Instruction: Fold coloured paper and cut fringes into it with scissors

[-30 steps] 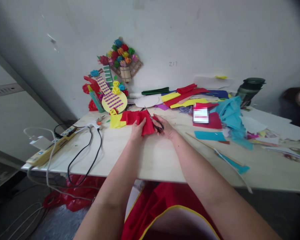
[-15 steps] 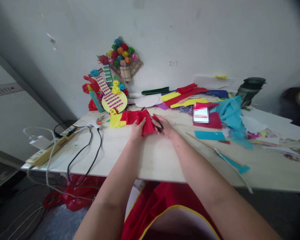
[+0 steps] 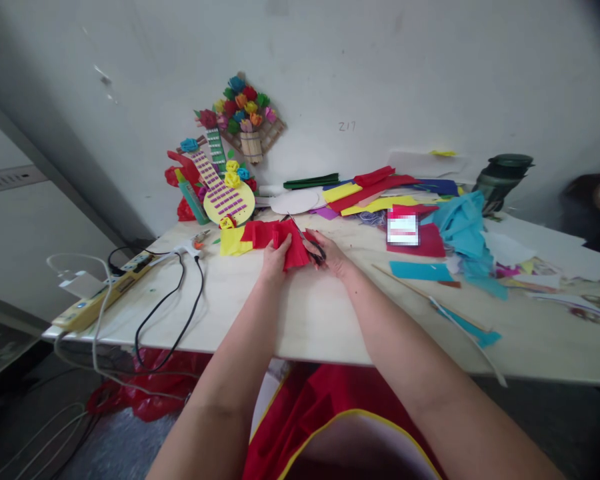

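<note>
Red paper [image 3: 297,252] was over the counter [image 3: 325,320], pinched between my left grip's [image 3: 276,259] thumb and fingers; my right grip [image 3: 333,256] was curled round the scissors [image 3: 319,254], blades at the paper's right side. I judged this a cutting step, the next move calling for steady paper and a careful squeeze

Room between the forearms [image 3: 245,333] above the tabletop [image 3: 320,320], but red paper [image 3: 295,257] and scissors [image 3: 317,253] beyond
</note>
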{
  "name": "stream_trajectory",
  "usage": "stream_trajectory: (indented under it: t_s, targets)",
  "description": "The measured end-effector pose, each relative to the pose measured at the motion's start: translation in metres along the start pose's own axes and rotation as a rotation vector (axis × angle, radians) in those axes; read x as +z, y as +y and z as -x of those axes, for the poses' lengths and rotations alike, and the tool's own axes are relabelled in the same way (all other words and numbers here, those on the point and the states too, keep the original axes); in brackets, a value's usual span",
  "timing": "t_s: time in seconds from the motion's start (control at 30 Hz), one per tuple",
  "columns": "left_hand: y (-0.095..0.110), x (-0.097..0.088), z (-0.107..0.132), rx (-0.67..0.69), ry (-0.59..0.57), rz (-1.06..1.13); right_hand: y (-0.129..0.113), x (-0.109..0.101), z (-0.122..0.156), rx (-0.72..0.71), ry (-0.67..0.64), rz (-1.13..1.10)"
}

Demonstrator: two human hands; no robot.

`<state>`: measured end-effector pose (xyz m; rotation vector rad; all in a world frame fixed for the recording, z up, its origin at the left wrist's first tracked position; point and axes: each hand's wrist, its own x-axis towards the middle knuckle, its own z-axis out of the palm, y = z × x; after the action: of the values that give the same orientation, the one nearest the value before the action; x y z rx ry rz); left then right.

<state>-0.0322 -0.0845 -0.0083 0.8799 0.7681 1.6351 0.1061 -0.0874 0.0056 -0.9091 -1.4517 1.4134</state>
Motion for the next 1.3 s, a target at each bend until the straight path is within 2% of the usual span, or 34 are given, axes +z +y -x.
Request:
stream_trajectory:
  t_s: [0.43,0.53,0.7,0.93,1.13,1.3]
  targets:
    - [-0.0014,-0.0014,-0.0016,-0.010,0.025,0.000,0.0082,-0.0022,-0.0056,-0.099,0.049,-0.028]
    - [0.0010,0.0009,0.0005,-0.016,0.035,0.001,0.0065,-0.0015,-0.0043,-0.095,0.056,-0.021]
    - [0.0017,0.0014,0.0013,-0.032,0.049,0.004,0.0077,-0.0024,-0.0043,-0.031,-0.015,-0.001]
    - [-0.0005,-0.0009,0.0010,-0.033,-0.029,-0.003,0.0050,-0.0036,-0.0014,-0.013,-0.012,-0.010]
    - [0.0012,-0.0005,0.0033,-0.057,-0.052,-0.026,-0.0012,-0.0015,0.0009,0.000,0.022,-0.085]
    - [-0.0011,-0.0030,0.0005,-0.057,-0.053,-0.026,0.0051,-0.0032,-0.0048,-0.047,0.034,-0.110]
